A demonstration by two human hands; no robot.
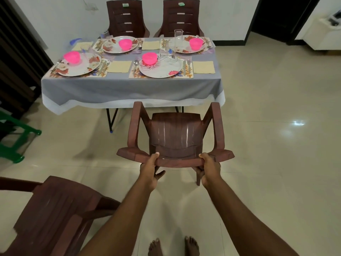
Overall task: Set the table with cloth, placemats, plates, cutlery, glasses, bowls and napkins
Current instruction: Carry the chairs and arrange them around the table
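With the left hand (150, 169) and right hand (208, 168) both gripping the chair (175, 137), it is risking snagging the overhanging cloth (129, 89) at twelve o'clock (dragging plates off the worktop).

A person's left hand (150, 172) and right hand (208, 169) are gripping the top of a chair back (177, 161), the chair (175, 137) standing just before the near edge of a cloth-covered table (129, 89). Four plates (160, 68) are sitting on placemats (188, 71) on the table, each carrying a bowl (149, 58), with napkins (203, 67) lying beside them. Two chairs (127, 17) are standing behind the table; another chair (55, 209) is standing at the near left.
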